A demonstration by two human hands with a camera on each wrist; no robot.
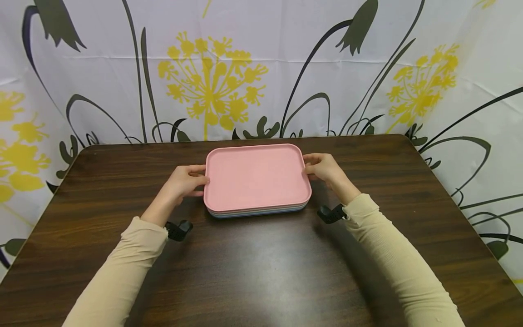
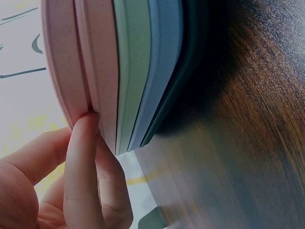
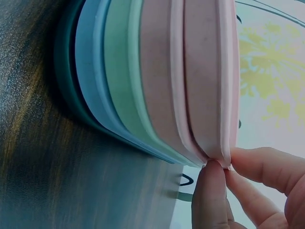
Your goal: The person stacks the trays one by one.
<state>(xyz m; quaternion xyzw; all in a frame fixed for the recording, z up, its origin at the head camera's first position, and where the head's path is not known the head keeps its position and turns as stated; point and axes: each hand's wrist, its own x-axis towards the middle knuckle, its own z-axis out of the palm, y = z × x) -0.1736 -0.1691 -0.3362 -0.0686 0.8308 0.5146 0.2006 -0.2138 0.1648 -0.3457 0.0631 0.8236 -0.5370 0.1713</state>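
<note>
A stack of rectangular trays lies toward the back of the table, with a pink tray point(image 1: 257, 177) on top. Under it, the left wrist view shows a second pink tray point(image 2: 100, 62), a green tray point(image 2: 133, 62) and a blue tray point(image 2: 164, 52), above a dark layer at the bottom. My left hand point(image 1: 183, 184) pinches the top tray's left short side, a fingertip in the gap below its rim. On the opposite short side my right hand point(image 1: 324, 169) pinches the same tray, thumb at the rim and a finger beneath it.
The trays stand on a dark wood-grain table point(image 1: 261, 272). Behind it hangs a white curtain point(image 1: 286, 27) with yellow flowers and grey stems. Black wrist straps point(image 1: 178, 230) with small devices sit on both wrists, just above the tabletop.
</note>
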